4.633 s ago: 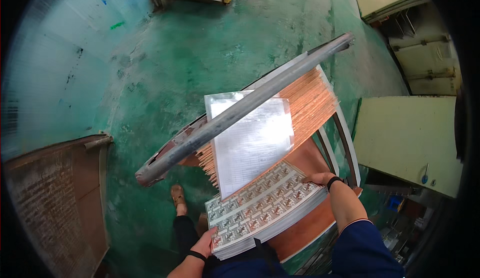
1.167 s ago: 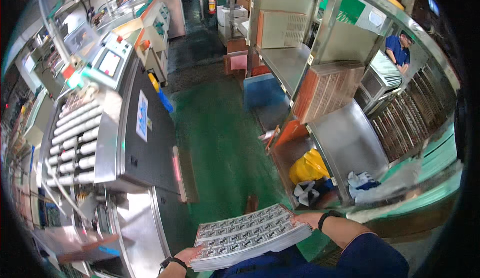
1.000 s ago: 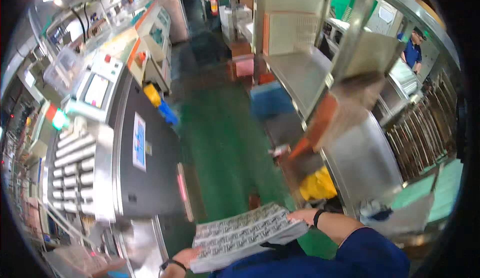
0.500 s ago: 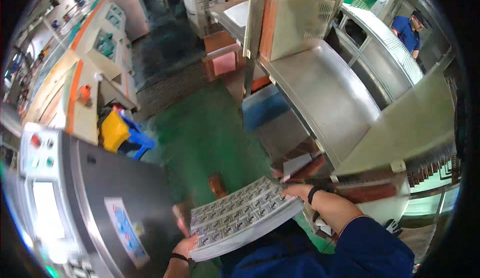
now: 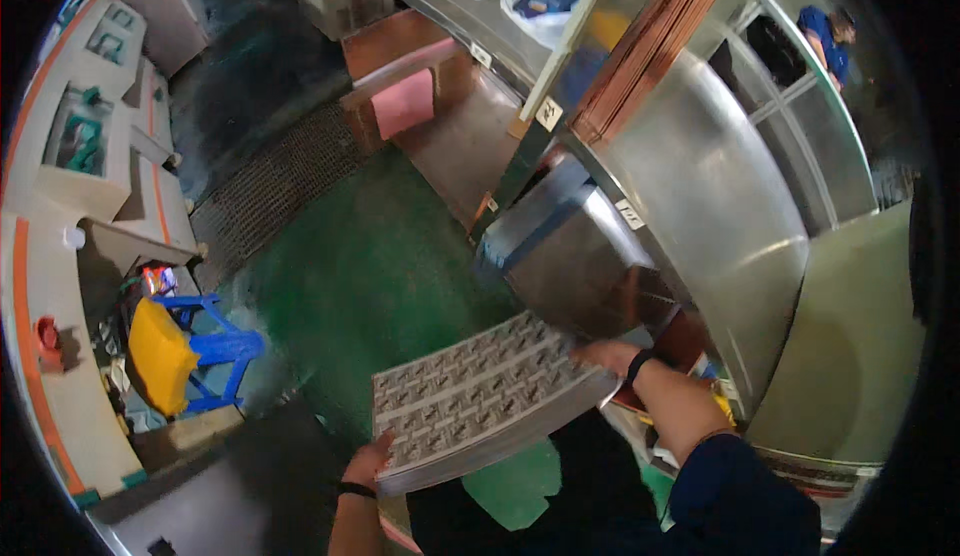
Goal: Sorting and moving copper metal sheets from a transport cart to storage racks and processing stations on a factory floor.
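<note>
Near rack with boards, panel stack

I can read no words or numbers. Small white labels with dark, illegible marks sit on the rack post, the metal shelf's front edge and the upper shelf's edge. Repeating dark print covers the stack of patterned sheets; I cannot make out lettering.

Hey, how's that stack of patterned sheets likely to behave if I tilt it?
The stack of patterned sheets is probably heavy, being so thick. It seems fairly stiff, spanning from the left hand to the right hand without obvious sag. Sheets may slide if tilted, since no strap shows around them.
</note>
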Motion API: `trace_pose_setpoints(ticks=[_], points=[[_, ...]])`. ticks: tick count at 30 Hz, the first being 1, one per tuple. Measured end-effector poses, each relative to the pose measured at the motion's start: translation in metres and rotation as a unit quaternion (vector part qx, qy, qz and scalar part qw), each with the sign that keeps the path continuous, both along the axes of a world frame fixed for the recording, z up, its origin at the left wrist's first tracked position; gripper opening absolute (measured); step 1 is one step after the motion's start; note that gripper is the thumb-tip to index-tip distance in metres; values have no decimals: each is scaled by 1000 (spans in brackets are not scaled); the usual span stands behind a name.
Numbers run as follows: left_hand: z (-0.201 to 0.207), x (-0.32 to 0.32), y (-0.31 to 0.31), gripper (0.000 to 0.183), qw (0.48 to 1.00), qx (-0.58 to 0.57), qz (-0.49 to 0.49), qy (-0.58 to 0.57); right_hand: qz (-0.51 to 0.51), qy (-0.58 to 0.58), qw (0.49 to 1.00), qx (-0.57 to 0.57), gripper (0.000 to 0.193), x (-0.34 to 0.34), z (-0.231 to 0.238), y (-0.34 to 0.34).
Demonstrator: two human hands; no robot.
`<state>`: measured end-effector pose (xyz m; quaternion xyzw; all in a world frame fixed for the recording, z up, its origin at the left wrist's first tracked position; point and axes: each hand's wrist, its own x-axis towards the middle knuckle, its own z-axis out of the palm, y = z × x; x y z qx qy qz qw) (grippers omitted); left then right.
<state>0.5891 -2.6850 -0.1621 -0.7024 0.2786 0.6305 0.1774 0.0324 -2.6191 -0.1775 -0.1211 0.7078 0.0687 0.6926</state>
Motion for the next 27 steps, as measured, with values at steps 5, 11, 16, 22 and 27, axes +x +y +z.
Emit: trace_pose_setpoints(ticks=[5, 11, 16, 22, 27], points=[[-37, -30, -37, 64, 1000, -1, 24, -13, 87, 47, 994, -53, 62, -1, 6, -56], [-64, 2, -40, 53, 998, 59, -1, -23, 184, 153, 971, 8, 56, 28, 2, -74], [-116, -9, -22, 73, 995, 40, 75, 47, 204, 126, 968, -70, 46, -27, -53, -50], [-156, 21, 12, 72, 989, 147, -14, 9, -323, 211, 908, -164, 51, 52, 61, -84], [-202, 69, 35, 50, 985, 123, -2, 120, -636, 56, 712, -292, 44, 96, 20, -14]])
